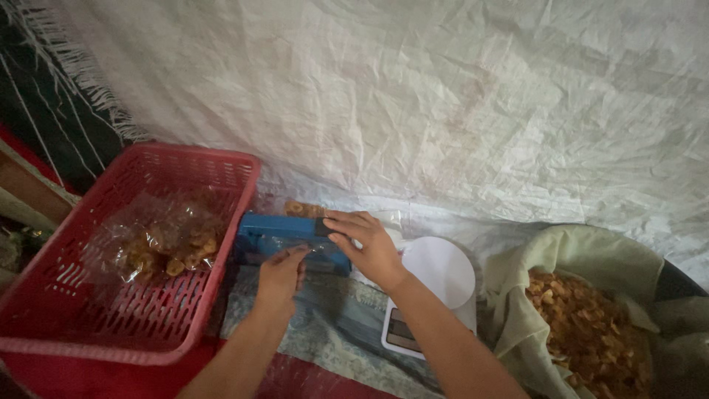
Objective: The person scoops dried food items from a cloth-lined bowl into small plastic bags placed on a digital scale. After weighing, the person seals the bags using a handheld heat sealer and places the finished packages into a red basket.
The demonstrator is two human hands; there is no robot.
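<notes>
Red basket (pixel 111 325) at left held sealed clear bags of chips (pixel 159 244). Left hand (pixel 281 275), grip pinching a clear bag (pixel 314 250), fed it under the blue heat sealer (pixel 277 230). Right hand (pixel 367 247), fingers flat, pressed the sealer's bar. White scale (pixel 436 284), then sack of chips (pixel 591 332).

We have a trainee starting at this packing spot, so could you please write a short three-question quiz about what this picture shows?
1. True or false: the right hand presses down on the blue sealer.
2. What lies in the red basket? A) a clear bag of fried chips; B) a glass jar; C) folded cloth.
3. Which white device stands right of the sealer, partly under the right forearm?

Key: 1 true; 2 A; 3 the white scale.
</notes>
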